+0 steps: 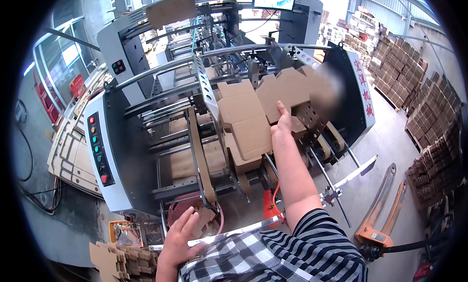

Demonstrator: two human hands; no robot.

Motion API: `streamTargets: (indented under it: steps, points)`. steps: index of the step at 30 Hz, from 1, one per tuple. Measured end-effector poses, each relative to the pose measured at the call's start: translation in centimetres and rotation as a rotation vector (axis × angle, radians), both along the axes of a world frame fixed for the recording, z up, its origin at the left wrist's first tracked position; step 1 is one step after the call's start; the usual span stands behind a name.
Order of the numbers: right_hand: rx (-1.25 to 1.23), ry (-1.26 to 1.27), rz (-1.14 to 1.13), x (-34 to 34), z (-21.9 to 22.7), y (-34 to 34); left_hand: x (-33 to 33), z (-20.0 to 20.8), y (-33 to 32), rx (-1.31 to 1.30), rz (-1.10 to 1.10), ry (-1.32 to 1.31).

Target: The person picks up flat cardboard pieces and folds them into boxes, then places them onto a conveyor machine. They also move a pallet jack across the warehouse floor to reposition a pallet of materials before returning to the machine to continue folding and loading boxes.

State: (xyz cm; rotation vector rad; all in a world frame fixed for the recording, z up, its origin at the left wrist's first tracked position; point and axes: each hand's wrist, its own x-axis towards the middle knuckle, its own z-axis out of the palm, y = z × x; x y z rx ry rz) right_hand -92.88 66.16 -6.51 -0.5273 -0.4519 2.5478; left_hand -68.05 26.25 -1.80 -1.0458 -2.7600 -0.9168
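Note:
Flat brown cardboard box blanks (248,126) lie slanted on the feed rails of a machine in front of me. My right hand (282,123) grips their right edge, thumb pointing up; its other fingers are hidden behind the board. Behind it stand more notched cardboard blanks (282,89), their right end smeared by a blur. Low and to the left, my left hand (179,238) is open with its fingers apart, holding nothing. Just beyond that hand are cardboard scraps (207,221) by a reddish round container.
Left of the rails is a panel of coloured buttons (97,148). A stack of cut cardboard (122,262) sits at the lower left, beside a yellow bin (117,232). An orange pallet jack (378,231) stands at right, with stacked cardboard pallets (399,70) beyond.

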Motion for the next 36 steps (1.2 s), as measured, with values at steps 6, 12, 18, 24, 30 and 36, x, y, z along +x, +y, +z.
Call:
streamTargets:
  steps: [6, 12, 18, 24, 30, 36]
  points:
    - [-0.093, -0.147, -0.135, -2.0, -5.0, -0.4, -0.6, -1.6, 0.5, -0.052, -0.025, -0.078]
    - [-0.082, -0.247, -0.123, -7.2, -10.3, 2.7, -1.2, -2.7, 0.9, -0.018, -0.001, -0.138]
    - [-0.083, -0.384, -0.132, -7.1, -11.9, 0.7, -1.6, -4.6, 0.4, 0.009, 0.047, -0.246]
    - [0.042, -0.588, 0.255, -7.0, -11.0, 2.1, -2.7, -4.8, 0.7, 0.033, 0.041, -0.264]
    - [0.619, -0.751, 0.813, -3.2, -7.7, 4.9, -3.0, -5.1, 0.3, 0.03, 0.082, -0.289]
    - [1.039, -0.852, 0.855, 0.7, -4.3, 7.7, -3.2, -6.7, -0.5, -0.002, 0.084, -0.282]
